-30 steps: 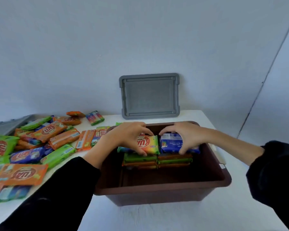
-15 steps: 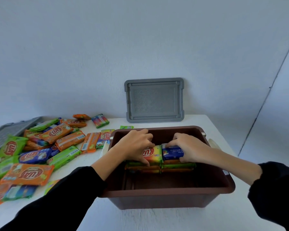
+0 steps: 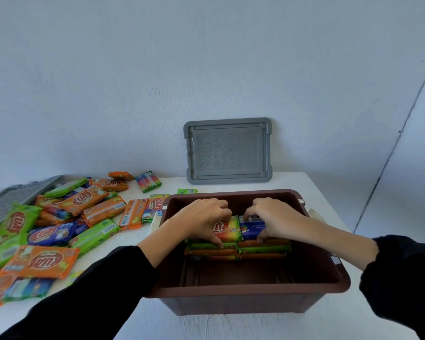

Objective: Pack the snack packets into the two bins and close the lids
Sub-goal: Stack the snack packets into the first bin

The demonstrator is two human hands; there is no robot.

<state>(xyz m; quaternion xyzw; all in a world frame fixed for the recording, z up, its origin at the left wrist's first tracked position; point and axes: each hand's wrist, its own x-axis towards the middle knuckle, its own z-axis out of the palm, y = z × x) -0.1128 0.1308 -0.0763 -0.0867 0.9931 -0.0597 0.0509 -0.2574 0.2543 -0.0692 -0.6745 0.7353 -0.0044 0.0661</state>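
Brown plastic bin point(image 3: 243, 290) stood on the white tabletop point(image 3: 329, 325), both hands inside it, side by side. Left hand point(image 3: 204, 217) gripped a yellow-and-red snack packet point(image 3: 227, 229); right hand point(image 3: 275, 217) gripped a blue snack packet point(image 3: 252, 229) touching it. Both packets lay atop stacked orange and green packets point(image 3: 263, 249). Loose packets point(image 3: 84, 203) lay spread left of the left hand. Grey rectangular lid point(image 3: 227, 150) leaned on the wall beyond the hands.

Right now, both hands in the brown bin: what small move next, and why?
Probably release and withdraw: left hand and right hand hold the yellow packet and blue packet flat atop stacks in the brown bin; loose packets wait on the table.
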